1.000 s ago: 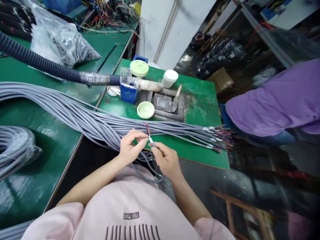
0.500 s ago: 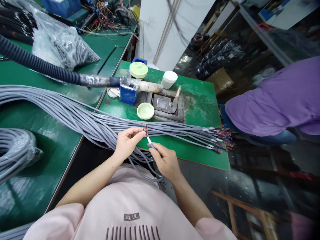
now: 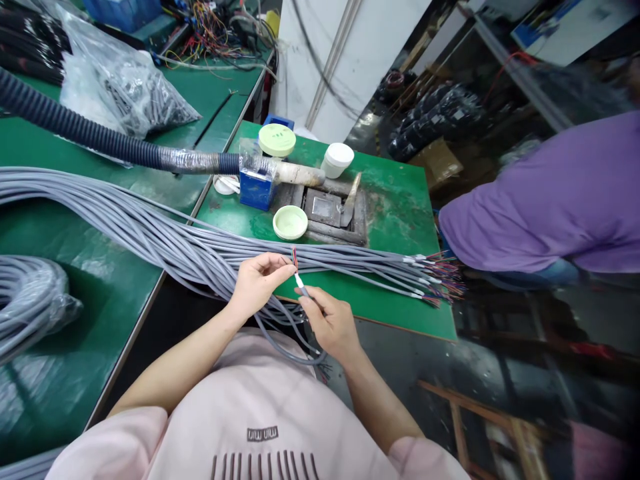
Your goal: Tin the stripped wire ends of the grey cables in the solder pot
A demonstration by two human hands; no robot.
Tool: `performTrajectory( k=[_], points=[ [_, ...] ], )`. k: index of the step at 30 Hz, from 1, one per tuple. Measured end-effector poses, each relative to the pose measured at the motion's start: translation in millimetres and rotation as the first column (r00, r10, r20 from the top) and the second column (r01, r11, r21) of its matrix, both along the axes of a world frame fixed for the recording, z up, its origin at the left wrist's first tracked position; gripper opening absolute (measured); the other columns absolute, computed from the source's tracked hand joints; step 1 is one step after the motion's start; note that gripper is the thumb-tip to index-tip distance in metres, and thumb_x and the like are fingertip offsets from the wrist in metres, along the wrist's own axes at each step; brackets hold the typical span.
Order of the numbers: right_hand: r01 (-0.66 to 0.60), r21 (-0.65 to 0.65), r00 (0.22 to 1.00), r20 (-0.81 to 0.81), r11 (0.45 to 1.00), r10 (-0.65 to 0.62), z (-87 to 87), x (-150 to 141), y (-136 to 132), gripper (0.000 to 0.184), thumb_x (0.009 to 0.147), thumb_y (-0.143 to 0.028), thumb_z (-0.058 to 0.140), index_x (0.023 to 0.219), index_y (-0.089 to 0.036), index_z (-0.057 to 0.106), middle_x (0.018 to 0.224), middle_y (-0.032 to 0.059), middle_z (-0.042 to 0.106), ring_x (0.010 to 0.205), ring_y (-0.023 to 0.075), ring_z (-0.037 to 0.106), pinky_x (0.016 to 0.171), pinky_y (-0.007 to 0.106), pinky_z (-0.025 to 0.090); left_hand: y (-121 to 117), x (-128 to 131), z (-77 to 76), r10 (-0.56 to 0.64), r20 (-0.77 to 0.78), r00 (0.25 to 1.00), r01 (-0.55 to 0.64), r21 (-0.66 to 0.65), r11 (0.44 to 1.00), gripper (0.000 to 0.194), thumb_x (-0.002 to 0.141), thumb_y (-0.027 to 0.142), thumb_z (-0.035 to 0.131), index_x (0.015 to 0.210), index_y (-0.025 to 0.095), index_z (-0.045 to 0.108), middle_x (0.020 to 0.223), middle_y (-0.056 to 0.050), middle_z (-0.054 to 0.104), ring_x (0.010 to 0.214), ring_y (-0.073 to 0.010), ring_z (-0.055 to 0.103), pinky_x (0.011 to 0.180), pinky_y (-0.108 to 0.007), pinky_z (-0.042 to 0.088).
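Observation:
My right hand [image 3: 330,321] is closed around the end of a grey cable [image 3: 303,289], just below its white sleeve. Coloured wires [image 3: 295,257], red and green among them, fan up from that end. Thumb and forefinger of my left hand [image 3: 257,283] pinch at these thin wires, a dark strand showing between the fingertips. Behind both hands a thick bundle of grey cables [image 3: 210,250] runs across the bench. Its stripped ends [image 3: 445,273] with red and blue wires lie at the right edge of the green board [image 3: 395,200].
Beyond the cables sits a solder pot [image 3: 325,207] with a scraper blade [image 3: 351,200]. Around it are a pale green dish [image 3: 290,223], a white jar [image 3: 338,160] and a fume hose [image 3: 190,161] on a blue box [image 3: 256,190]. A person in purple [image 3: 545,193] is at the right.
My left fingertips have shifted slightly right along the wires, and a dark strand now sticks out apart from the others. The person in purple has moved a little left in view.

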State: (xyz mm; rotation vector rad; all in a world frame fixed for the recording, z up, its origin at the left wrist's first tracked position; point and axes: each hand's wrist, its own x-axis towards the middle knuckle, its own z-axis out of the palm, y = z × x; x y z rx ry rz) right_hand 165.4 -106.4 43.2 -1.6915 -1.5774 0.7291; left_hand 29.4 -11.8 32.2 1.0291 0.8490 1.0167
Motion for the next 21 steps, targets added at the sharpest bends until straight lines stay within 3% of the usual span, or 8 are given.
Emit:
performTrajectory(
  k=[7, 12, 16, 21],
  points=[
    [-0.023, 0.018, 1.000, 0.015, 1.000, 0.022, 1.5, 0.1, 0.8, 0.027, 0.092, -0.030, 0.047, 0.103, -0.020, 0.070, 0.086, 0.0040, 0.074, 0.068, 0.0141, 0.064, 0.064, 0.023, 0.046, 2.7, -3.2, 3.0, 0.001, -0.080, 0.997, 0.002, 0.033, 0.999, 0.018, 0.062, 0.029, 0.081, 0.066, 0.015, 0.070, 0.064, 0.001, 0.065, 0.058, -0.0092, 0.054, 0.058, -0.022, 0.046],
    [0.006, -0.007, 1.000, -0.017, 1.000, -0.006, 1.3, 0.4, 1.6, 0.027, 0.092, -0.032, 0.048, 0.100, -0.020, 0.070, 0.071, 0.0009, 0.068, 0.058, 0.0124, 0.056, 0.057, 0.023, 0.043, -0.6, -2.3, -1.3, 0.068, -0.046, 0.997, -0.063, 0.111, 0.992, 0.017, 0.066, 0.029, 0.079, 0.070, 0.016, 0.068, 0.067, 0.001, 0.066, 0.060, -0.0094, 0.056, 0.059, -0.021, 0.046],
    [0.026, -0.028, 0.998, -0.051, 0.999, -0.028, -1.1, 1.0, 1.8, 0.028, 0.092, -0.035, 0.048, 0.101, -0.020, 0.070, 0.070, 0.0012, 0.067, 0.059, 0.0129, 0.056, 0.052, 0.023, 0.040, -5.9, 0.0, -2.9, 0.124, -0.043, 0.991, -0.117, 0.139, 0.983, 0.017, 0.069, 0.030, 0.077, 0.072, 0.016, 0.067, 0.070, 0.000, 0.067, 0.061, -0.0101, 0.057, 0.060, -0.022, 0.047],
    [0.034, -0.029, 0.997, -0.061, 0.999, -0.036, -1.8, 0.2, 1.8, 0.028, 0.092, -0.034, 0.048, 0.100, -0.019, 0.070, 0.072, 0.0018, 0.067, 0.062, 0.0134, 0.059, 0.052, 0.023, 0.039, -10.0, -0.5, -4.6, 0.170, -0.078, 0.982, -0.143, 0.270, 0.952, 0.012, 0.072, 0.028, 0.076, 0.073, 0.018, 0.070, 0.071, -0.001, 0.065, 0.064, -0.0108, 0.055, 0.062, -0.022, 0.045]
  ],
)
